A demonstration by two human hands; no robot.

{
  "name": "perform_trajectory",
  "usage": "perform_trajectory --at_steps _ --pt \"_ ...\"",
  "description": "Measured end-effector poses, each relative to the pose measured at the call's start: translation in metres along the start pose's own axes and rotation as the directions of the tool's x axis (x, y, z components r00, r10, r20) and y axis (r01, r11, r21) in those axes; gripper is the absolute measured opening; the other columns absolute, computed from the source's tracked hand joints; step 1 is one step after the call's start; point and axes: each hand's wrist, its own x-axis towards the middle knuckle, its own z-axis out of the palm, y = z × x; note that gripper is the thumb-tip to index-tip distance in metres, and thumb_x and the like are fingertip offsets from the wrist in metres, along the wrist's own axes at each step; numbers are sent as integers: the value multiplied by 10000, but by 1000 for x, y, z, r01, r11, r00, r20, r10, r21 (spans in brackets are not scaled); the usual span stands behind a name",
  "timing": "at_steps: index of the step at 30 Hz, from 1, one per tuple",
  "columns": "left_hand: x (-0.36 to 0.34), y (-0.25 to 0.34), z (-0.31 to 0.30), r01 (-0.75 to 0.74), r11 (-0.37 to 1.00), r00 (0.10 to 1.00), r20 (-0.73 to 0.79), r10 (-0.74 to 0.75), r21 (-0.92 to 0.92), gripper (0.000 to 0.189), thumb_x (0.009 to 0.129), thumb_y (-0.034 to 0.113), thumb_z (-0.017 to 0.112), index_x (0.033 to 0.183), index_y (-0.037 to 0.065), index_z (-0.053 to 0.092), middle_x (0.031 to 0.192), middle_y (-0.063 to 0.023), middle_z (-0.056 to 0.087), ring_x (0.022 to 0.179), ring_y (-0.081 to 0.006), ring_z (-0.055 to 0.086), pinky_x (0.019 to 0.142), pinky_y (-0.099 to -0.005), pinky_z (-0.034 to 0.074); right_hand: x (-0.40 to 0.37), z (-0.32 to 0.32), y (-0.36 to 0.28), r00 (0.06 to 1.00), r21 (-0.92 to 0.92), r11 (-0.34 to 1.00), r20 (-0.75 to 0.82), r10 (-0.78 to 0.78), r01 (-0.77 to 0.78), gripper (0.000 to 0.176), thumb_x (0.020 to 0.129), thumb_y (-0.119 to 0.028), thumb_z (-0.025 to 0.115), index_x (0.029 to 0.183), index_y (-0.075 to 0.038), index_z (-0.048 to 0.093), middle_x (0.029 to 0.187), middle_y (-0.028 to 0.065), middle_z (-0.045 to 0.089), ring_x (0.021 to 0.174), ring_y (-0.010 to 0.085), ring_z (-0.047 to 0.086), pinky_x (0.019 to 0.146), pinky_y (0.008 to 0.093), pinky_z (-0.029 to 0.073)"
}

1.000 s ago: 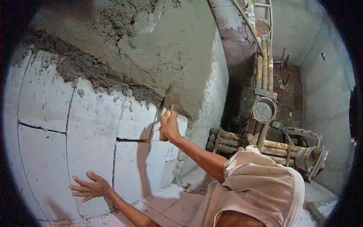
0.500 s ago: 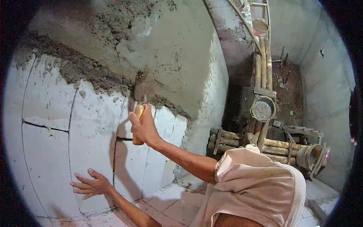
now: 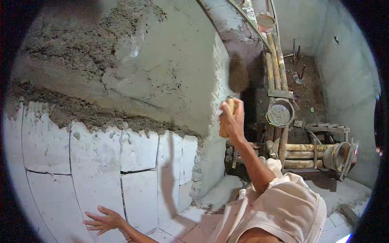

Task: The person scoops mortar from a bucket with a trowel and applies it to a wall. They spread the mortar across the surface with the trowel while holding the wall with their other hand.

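Trowel [image 3: 238, 75] has swung off the wall [image 3: 162, 81] and now rides above my right hand [image 3: 234, 121], clamped on its handle, while my left hand [image 3: 106, 220] stays spread flat on the blocks [image 3: 137, 150], so that stroke looks finished.

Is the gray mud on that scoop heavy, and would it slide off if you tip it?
Probably heavy for its size: the mud looks wet and dense, like the coat on the wall. It would likely slump off if tipped, being a loose heap. The right hand wraps the trowel handle fully, suggesting weight.
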Motion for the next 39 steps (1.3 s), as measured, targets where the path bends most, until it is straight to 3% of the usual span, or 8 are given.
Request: perform_trajectory --at_steps 4,6,8,13,17,25,31,39 --pt "2 1 -10 -4 1000 1000 9 4 -6 631 957 615 389 1442 214 439 1569 -109 254 1439 -396 190 986 -773 165 36 66 81 922 -5 999 -384 -44 45 422 945 -296 609 1216 -68 381 914 61 527 605 100 511 514 274 444" --pt "5 1 -7 -16 999 1000 -15 15 -36 637 956 616 388 1442 208 438 1569 -110 254 1433 -402 204 988 -769 170 50 98 162 973 -507 831 131 -189 230 448 945 -308 609 1237 -63 373 877 57 508 641 122 509 540 307 442" --pt "5 -5 1 -40 999 999 -12 39 -23 643 954 619 388 1442 204 438 1568 -119 251 1430 -411 211 1001 -762 156 7 119 106 893 -87 994 450 -21 68 453 962 -321 575 1270 -60 368 849 58 502 704 162 531 610 344 463" --pt "9 11 -10 -41 990 999 -12 40 -138 661 963 564 435 1470 145 377 1564 -162 243 1430 -430 194 1007 -763 60 31 42 103 913 -330 903 382 -140 276 413 975 -342 510 1213 -6 498 1043 204 605 916 355 602 814 433 471" --pt "94 125 -13 -329 810 940 -250 232 -486 681 966 472 506 1487 88 295 1540 -191 274 1406 -451 231 1051 -706 106 60 -31 110 867 -746 614 460 193 258 387 966 -355 539 1148 -15 507 924 201 624 867 392 615 742 468 486" --pt "136 196 39 -231 968 955 -165 245 97 681 978 599 337 1480 140 352 1535 -85 330 1369 -360 339 985 -583 323 163 27 205 655 -534 507 751 -83 676 333 926 -399 591 1062 -98 549 891 115 566 694 343 612 569 470 479" --pt "137 175 49 -206 937 972 -50 229 281 659 944 587 422 1437 151 405 1454 -113 420 1297 -331 430 949 -593 387 247 69 229 676 -549 608 737 29 573 337 949 -397 549 988 -62 546 818 168 615 670 379 614 521 467 467" --pt "126 199 37 -269 963 960 -83 268 3 663 969 558 387 1463 116 356 1499 -114 360 1362 -316 361 1033 -528 348 144 109 188 727 -191 847 441 526 -496 379 989 -455 456 948 -79 480 664 53 508 447 141 493 408 333 434"
